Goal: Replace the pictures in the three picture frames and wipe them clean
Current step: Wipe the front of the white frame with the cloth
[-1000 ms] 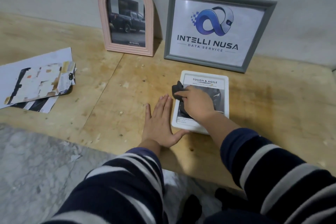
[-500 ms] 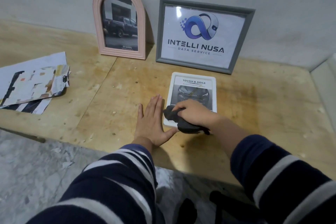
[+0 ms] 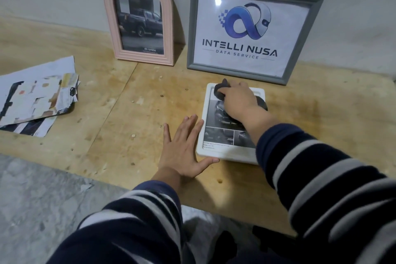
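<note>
While your right hand [image 3: 237, 100] grips the dark cloth [image 3: 220, 90] on the white frame's [image 3: 205, 113] far end, your left hand [image 3: 182, 146] lies flat – fingers straight – against its left edge (the frame lies on the board [image 3: 128, 113], before two standing frames).

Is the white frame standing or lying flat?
Flat. The white frame lies face up on the table, right hand pressing a cloth on it.
</note>
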